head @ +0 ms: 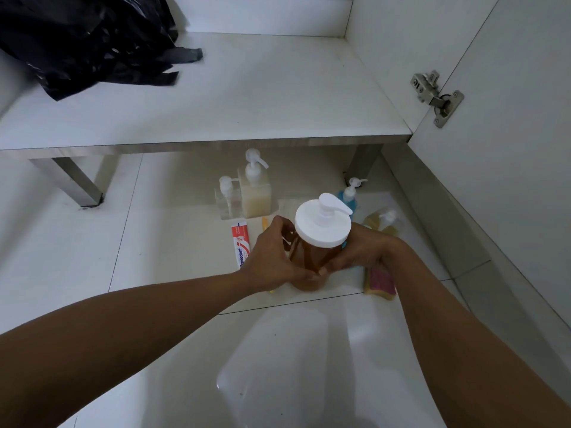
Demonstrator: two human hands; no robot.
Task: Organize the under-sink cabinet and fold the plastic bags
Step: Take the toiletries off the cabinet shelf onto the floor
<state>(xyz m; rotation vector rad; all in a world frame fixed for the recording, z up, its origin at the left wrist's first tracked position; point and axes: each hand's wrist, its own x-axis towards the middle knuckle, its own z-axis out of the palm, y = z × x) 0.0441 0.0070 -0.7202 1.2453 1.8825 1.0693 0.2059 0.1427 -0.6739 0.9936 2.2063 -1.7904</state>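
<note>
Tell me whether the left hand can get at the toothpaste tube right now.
Probably yes, once it lets go: the left hand grips the amber pump bottle with the right hand, and the toothpaste tube lies on the floor tiles right beside its wrist, nothing between.

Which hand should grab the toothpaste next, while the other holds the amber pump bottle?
Left hand: the toothpaste lies beside it; the right hand is across the amber pump bottle, nearer the sponge.
</note>
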